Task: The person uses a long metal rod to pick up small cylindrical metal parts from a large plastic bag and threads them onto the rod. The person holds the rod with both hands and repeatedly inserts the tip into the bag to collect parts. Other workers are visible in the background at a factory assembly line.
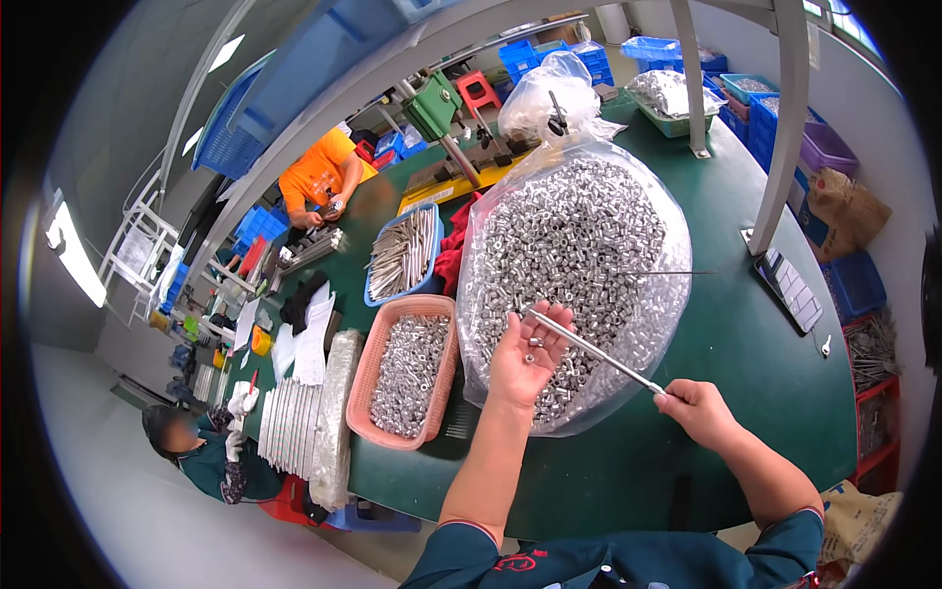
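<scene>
My left hand point(520, 368) is cupped palm up above a large clear plastic bag point(677, 324), carrying a few small silver metal sleeves point(535, 342) in its palm. My right hand point(699, 412) grips the near end of a slim metal rod point(599, 351). That rod slants up to the left, and its far tip lies at the fingers of my left hand. Loose short metal sleeves point(579, 221) in great number fill the bag beneath. A thin dark wire point(672, 272) sticks out rightward over the bag.
Left of the bag stand a pink basket point(355, 412) of small metal parts and a blue basket point(438, 257) of metal rods. Bundled tubes point(289, 422) lie farther left. A phone point(788, 290) rests at the right, near a frame post point(780, 147). Two people work at the left.
</scene>
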Available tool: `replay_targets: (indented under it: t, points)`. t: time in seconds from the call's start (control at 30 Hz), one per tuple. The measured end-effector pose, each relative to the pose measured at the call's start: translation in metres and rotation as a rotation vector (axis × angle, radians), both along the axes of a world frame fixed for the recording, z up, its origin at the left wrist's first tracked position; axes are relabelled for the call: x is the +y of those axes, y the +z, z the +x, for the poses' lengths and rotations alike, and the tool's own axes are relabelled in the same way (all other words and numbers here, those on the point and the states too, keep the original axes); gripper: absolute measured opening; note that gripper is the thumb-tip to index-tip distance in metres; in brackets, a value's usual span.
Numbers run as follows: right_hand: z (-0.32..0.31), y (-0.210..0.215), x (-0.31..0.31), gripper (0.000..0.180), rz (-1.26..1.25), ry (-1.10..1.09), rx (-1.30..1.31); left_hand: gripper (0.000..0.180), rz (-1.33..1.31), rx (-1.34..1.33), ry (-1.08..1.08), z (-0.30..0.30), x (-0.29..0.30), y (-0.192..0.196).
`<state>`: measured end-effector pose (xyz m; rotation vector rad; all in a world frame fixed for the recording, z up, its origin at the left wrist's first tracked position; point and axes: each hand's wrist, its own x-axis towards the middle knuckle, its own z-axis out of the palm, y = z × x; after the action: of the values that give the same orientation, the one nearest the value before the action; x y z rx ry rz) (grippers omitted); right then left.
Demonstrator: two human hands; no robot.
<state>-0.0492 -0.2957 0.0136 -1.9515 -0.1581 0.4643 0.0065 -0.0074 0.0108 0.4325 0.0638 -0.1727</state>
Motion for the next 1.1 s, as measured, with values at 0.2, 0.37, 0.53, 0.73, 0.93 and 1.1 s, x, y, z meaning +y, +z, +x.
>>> replay_targets:
  t: [0.2, 0.37, 0.53, 0.73, 0.93, 1.1]
  points:
    - [0.003, 0.012, -0.005, 0.027, -0.074, 0.048, 0.041, 0.036, -0.037, -0.062, 0.022, 0.005, 0.027, 0.001]
    - [0.002, 0.005, -0.004, 0.026, -0.111, 0.067, -0.004, 0.037, 0.065, -0.060, 0.030, 0.006, 0.025, 0.003]
    - [-0.002, 0.013, -0.001, 0.025, -0.258, 0.051, -0.079, 0.034, 0.129, -0.148, 0.013, 0.007, 0.027, -0.006]
    - [-0.005, 0.018, 0.001, 0.026, -0.296, 0.037, -0.090, 0.037, 0.108, -0.108, 0.062, 0.008, 0.026, -0.010]
    - [-0.007, 0.014, 0.003, 0.026, -0.277, 0.045, -0.049, 0.034, 0.187, -0.157, 0.154, 0.009, 0.021, -0.015]
    - [-0.006, 0.016, 0.003, 0.026, -0.329, 0.072, -0.105, 0.033, 0.225, -0.086, 0.246, 0.006, 0.007, -0.011]
